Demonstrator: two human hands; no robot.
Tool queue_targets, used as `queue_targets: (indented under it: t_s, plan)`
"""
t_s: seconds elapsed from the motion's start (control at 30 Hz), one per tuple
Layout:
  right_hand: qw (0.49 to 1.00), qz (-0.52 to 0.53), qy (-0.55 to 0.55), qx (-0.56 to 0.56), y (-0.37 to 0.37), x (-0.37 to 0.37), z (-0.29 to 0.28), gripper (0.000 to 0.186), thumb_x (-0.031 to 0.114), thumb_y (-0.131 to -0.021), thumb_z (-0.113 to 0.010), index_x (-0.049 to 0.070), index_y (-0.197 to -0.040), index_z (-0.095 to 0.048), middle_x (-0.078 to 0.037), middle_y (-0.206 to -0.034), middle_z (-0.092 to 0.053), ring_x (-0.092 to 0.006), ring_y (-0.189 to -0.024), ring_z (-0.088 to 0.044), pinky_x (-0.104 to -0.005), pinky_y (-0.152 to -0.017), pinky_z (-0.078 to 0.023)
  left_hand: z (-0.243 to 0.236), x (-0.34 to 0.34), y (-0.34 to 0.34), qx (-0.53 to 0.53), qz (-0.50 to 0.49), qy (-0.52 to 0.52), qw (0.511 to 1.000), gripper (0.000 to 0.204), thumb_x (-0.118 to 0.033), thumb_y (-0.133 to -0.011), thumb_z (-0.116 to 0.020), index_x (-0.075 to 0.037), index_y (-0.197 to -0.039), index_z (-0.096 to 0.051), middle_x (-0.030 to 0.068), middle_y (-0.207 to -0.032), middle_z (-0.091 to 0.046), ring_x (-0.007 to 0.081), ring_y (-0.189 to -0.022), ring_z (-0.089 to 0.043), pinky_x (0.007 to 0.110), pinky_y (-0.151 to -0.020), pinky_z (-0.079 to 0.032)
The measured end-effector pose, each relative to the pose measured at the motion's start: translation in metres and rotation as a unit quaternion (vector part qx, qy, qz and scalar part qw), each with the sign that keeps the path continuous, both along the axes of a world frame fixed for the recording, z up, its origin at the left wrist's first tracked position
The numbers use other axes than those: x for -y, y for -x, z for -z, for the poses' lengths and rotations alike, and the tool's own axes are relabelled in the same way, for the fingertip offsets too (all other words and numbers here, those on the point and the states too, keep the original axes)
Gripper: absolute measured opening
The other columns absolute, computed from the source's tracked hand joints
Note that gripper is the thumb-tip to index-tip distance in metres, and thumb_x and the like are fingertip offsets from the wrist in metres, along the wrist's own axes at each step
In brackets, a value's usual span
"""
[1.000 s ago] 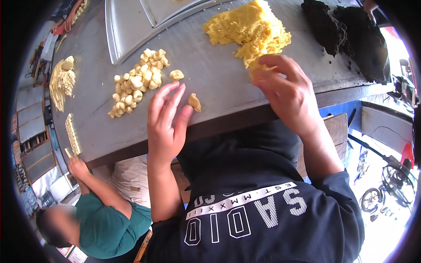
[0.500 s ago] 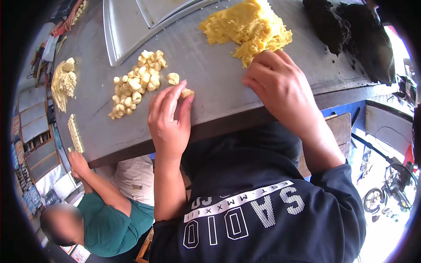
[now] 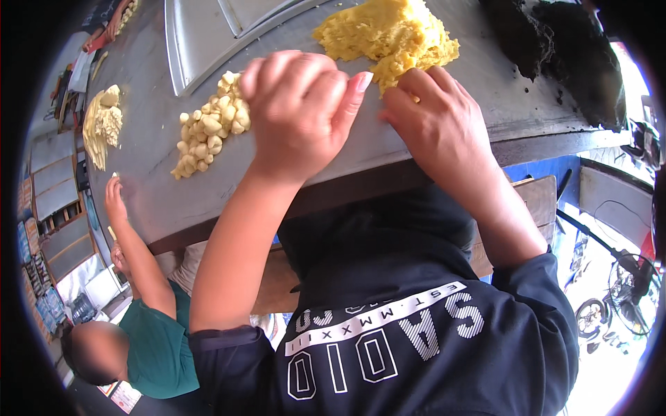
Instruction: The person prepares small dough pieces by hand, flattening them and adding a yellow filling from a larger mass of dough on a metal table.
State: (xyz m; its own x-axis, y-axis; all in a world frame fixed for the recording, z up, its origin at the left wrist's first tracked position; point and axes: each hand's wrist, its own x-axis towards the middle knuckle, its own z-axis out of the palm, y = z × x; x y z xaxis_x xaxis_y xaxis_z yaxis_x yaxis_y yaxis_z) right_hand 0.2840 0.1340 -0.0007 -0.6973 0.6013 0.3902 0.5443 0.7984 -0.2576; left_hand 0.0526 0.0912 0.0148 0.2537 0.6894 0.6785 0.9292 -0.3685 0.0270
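Note:
My left hand is raised over the grey table, just right of a heap of pale dough balls. Its fingers curl downward and blur with motion, while the thumb sticks out to the right; whatever lies under the fingers is hidden. At the near edge of a crumbly mound of yellow paste is my right hand. Its fingers are bent in toward the thumb, and a bit of yellow paste shows between them.
A metal tray lies at the back. Dark crumbly mass sits at the right. Pale dough lies far left, where a co-worker in a green shirt handles small pieces. Another person's hands show at the top left.
My left hand has risen and moved right, away from the table's front edge. My right hand has barely shifted, its fingers more curled. The co-worker's one hand has lifted.

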Motion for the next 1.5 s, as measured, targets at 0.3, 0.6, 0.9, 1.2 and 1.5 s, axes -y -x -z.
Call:
queue_targets:
  t_s: [0.3, 0.6, 0.9, 1.2, 1.5]
  plan:
    - [0.997, 0.023, 0.06, -0.05, -0.014, 0.004, -0.003, 0.016, 0.017, -0.093, -0.086, 0.008, -0.1, -0.075, -0.009, -0.108, -0.072, -0.0315, -0.113, -0.071, -0.0464, -0.092, -0.063, 0.044, -0.016, 0.029, 0.113, -0.004, -0.032, 0.993, 0.031, -0.021, -0.107, -0.079, -0.015, -0.078, -0.067, 0.0003, -0.077, -0.065, 0.0229, -0.076, -0.061, 0.043, -0.089, -0.04]
    - [0.999, -0.013, 0.04, 0.0, -0.002, -0.005, -0.006, 0.013, 0.015, -0.095, -0.084, 0.008, -0.102, -0.076, -0.007, -0.107, -0.069, -0.0306, -0.104, -0.07, -0.0447, -0.093, -0.062, 0.028, 0.021, 0.038, 0.405, -0.035, 0.061, 0.912, 0.033, -0.022, -0.121, -0.067, -0.001, -0.105, -0.086, -0.0041, -0.071, -0.061, 0.0061, -0.066, -0.052, 0.028, -0.063, -0.04]
    - [0.993, -0.05, 0.085, -0.058, -0.023, 0.009, -0.006, 0.023, 0.009, -0.095, -0.078, 0.009, -0.118, -0.081, -0.01, -0.13, -0.073, -0.0319, -0.113, -0.072, -0.0447, -0.1, -0.063, 0.032, 0.111, 0.033, 0.188, -0.206, 0.155, 0.948, 0.009, -0.014, -0.104, -0.084, -0.006, -0.108, -0.086, 0.009, -0.107, -0.072, 0.0329, -0.103, -0.071, 0.048, -0.089, -0.055]
    - [0.98, -0.07, 0.142, -0.12, 0.017, 0.027, -0.011, 0.027, 0.012, -0.092, -0.082, 0.011, -0.118, -0.08, -0.007, -0.118, -0.077, -0.0308, -0.106, -0.073, -0.0444, -0.09, -0.064, 0.022, 0.101, -0.004, 0.613, -0.082, 0.195, 0.761, 0.038, -0.014, -0.124, -0.06, 0.006, -0.156, -0.055, 0.0263, -0.141, -0.079, 0.025, -0.129, -0.077, 0.038, -0.112, -0.06]
    - [0.972, -0.051, 0.095, -0.207, 0.032, 0.015, -0.007, 0.019, 0.018, -0.097, -0.082, 0.011, -0.115, -0.081, -0.005, -0.115, -0.079, -0.0288, -0.102, -0.076, -0.0431, -0.084, -0.065, 0.028, 0.104, 0.0, 0.542, 0.016, 0.225, 0.81, 0.05, -0.011, -0.118, -0.071, 0.004, -0.163, -0.059, 0.019, -0.162, -0.067, 0.0208, -0.134, -0.07, 0.035, -0.116, -0.055]
